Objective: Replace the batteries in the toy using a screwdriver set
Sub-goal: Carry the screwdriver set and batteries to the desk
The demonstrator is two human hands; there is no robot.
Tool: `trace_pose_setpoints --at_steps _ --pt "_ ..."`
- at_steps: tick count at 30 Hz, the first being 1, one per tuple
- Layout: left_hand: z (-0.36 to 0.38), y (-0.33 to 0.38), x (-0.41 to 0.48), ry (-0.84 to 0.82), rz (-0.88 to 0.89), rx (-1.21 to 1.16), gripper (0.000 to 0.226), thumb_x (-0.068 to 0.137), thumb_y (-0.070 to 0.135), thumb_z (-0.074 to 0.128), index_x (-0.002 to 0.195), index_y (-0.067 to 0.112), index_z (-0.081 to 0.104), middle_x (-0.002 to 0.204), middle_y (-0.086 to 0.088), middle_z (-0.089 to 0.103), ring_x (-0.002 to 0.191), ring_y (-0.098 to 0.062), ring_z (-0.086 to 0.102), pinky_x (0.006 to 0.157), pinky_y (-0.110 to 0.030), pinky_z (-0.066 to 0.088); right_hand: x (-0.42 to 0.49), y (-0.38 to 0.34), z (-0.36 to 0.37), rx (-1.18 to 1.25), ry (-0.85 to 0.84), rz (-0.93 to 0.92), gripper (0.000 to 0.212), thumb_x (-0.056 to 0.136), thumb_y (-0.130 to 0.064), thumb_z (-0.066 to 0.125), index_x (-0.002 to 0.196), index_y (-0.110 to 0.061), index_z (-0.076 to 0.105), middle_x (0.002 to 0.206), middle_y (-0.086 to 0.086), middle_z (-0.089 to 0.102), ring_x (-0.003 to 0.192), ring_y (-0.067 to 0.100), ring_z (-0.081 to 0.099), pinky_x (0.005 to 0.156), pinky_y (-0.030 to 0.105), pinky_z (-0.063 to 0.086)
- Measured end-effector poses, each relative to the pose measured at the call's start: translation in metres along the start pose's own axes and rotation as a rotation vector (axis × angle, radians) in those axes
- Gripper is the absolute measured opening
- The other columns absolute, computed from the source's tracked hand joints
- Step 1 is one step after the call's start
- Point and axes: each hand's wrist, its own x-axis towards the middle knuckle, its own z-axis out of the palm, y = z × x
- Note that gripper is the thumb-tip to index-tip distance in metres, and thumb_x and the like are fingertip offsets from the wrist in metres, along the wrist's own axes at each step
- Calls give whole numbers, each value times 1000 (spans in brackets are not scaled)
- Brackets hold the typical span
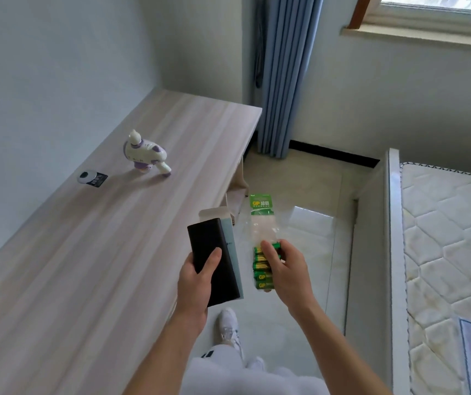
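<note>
A white and purple toy (146, 155) stands on the pale wooden desk (91, 252), towards its far end. My left hand (197, 283) grips a flat black box (214, 260) with a pale open flap, held over the desk's right edge; it looks like the screwdriver set. My right hand (285, 272) holds a clear pack of green batteries (262, 246) with a green header card, out over the floor to the right of the desk.
A small grey and black object (92, 177) lies on the desk left of the toy. A bed with a quilted mattress (445, 252) stands to the right. Blue curtains (282, 75) hang in the far corner. Tiled floor lies between the desk and the bed.
</note>
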Motion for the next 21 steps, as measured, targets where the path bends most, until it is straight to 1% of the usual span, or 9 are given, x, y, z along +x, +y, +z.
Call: trace_pose_setpoints --at_steps 2,4,6,8,11,15,17,19,21 --pt "9 6 22 14 -4 -1 29 88 33 71 115 25 66 104 0 76 100 -22 72 90 -48 58 24 -3 3 -23 -2 -2 31 97 -33 59 91 -3 61 84 19 67 71 32 68 54 42 57" --pt "16 13 45 31 -10 -2 28 88 35 71 115 27 67 103 1 76 101 -22 72 91 -48 58 49 -7 7 -47 -12 -3 31 97 -35 60 88 -5 61 82 16 68 76 35 68 60 47 57" --pt "22 21 69 41 -12 -10 30 87 35 72 115 27 67 104 1 76 101 -22 72 92 -50 58 75 -16 12 -53 -33 -4 29 97 -34 60 87 -7 62 79 15 67 69 31 66 56 45 56" --pt "27 30 96 52 -16 -26 31 87 36 72 116 26 67 106 0 76 103 -22 71 94 -51 56 105 -25 18 -45 -62 -8 29 98 -32 59 86 -5 60 74 13 63 59 20 63 45 36 53" --pt "32 47 141 92 -18 -71 30 88 33 72 115 25 68 106 0 76 103 -24 71 95 -51 56 154 -43 33 -51 -109 -15 32 98 -31 58 88 -1 58 72 11 59 53 13 61 42 31 50" --pt "36 70 192 142 -33 -109 33 85 37 76 115 27 68 107 -3 76 103 -26 71 92 -53 57 216 -65 57 -81 -159 -20 35 97 -36 59 88 -2 58 72 12 60 56 19 62 43 33 51" --pt "35 81 212 160 -23 -117 33 85 38 76 116 28 67 107 -2 75 103 -26 71 90 -50 58 242 -75 72 -86 -182 -36 36 96 -37 59 87 -2 57 71 13 60 55 22 62 43 34 51" --pt "33 90 227 191 -20 -138 29 88 33 73 116 27 67 105 -2 76 99 -23 72 84 -44 60 262 -83 85 -98 -210 -47 36 96 -35 60 87 -1 57 71 14 59 54 22 61 42 34 51" --pt "30 98 237 230 -32 -163 28 89 31 72 116 27 67 104 -2 76 97 -22 73 83 -44 61 275 -91 98 -125 -257 -67 33 97 -34 60 85 -3 58 70 12 60 54 20 62 41 33 50"
